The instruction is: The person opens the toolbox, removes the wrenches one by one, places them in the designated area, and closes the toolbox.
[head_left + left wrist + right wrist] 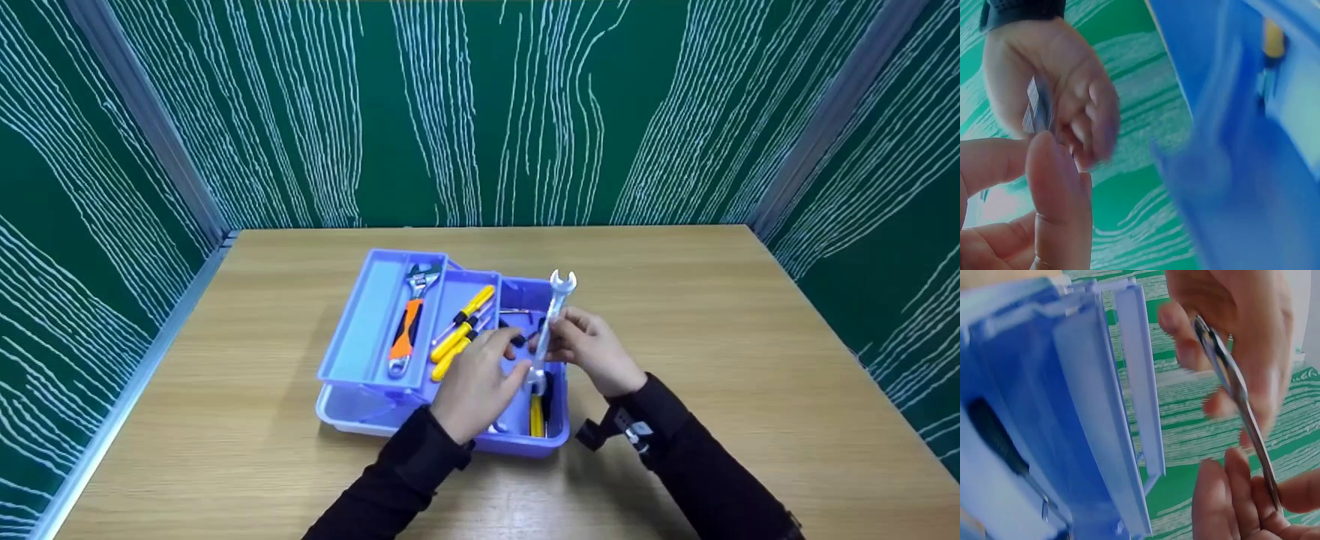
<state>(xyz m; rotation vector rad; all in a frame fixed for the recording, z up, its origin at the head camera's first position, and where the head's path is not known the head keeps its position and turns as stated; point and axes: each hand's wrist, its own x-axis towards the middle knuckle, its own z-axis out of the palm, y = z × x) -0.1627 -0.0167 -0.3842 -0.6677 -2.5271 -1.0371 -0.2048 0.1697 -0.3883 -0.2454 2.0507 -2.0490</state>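
Observation:
An open-end wrench (pixel 553 311) of shiny metal stands nearly upright over the right side of a blue toolbox (pixel 517 448). My right hand (pixel 596 356) pinches its shaft between thumb and fingers; the right wrist view shows this grip on the wrench (pixel 1252 424) too. Beside the wrench's lower end is my left hand (pixel 476 382), its thumb at or touching that end and its fingers loosely bent and apart from the thumb. Blur in the right wrist view hides whether the left hand (pixel 1241 337) presses on the metal.
The toolbox's raised trays hold an orange-handled adjustable wrench (pixel 407 326) and several yellow-handled screwdrivers (pixel 474 301). Another yellow handle (pixel 536 416) lies in the lower compartment. A wooden table (pixel 712 322) carries the box, with green, white-lined panels (pixel 525 112) around its back and sides.

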